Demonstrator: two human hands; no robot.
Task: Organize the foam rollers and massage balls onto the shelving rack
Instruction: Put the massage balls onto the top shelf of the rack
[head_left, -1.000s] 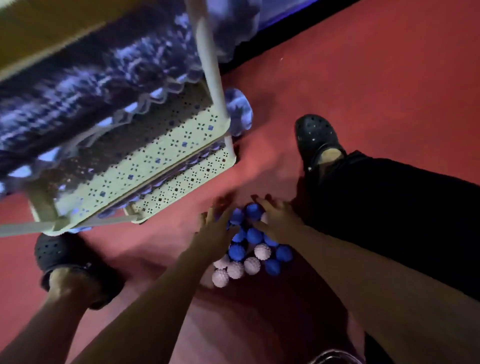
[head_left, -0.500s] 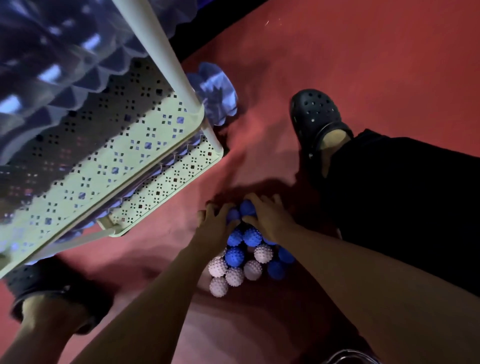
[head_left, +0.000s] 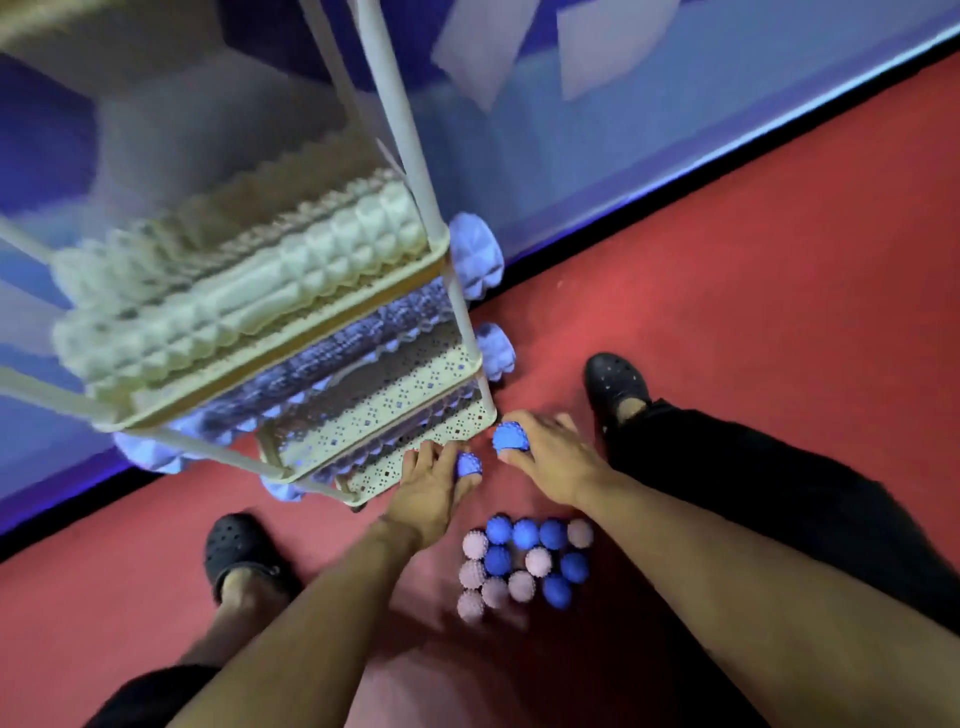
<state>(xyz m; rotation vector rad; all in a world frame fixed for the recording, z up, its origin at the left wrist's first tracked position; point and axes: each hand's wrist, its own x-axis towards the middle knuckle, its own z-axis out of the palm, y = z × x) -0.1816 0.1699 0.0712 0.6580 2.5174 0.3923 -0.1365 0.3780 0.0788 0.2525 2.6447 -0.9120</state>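
My left hand (head_left: 431, 488) grips a blue spiky massage ball (head_left: 468, 464). My right hand (head_left: 550, 460) grips another blue spiky ball (head_left: 509, 436). Both hands hover just in front of the lowest tiers of the cream shelving rack (head_left: 395, 415). Several blue and pale pink spiky balls (head_left: 524, 564) lie in a cluster on the red floor below my hands. A pale green foam roller (head_left: 234, 306) lies on an upper tier. Purple foam rollers (head_left: 337, 348) lie on the tiers below, their ends (head_left: 475, 254) sticking out to the right.
My feet in black clogs stand on the red floor, one at the left (head_left: 239, 551) and one at the right (head_left: 613, 384). A blue wall (head_left: 675, 135) with a black baseboard runs behind the rack.
Both hands have lifted off the ball pile, each holding a blue ball, and moved up toward the rack's lower corner. The camera has tilted up, showing more shelves.
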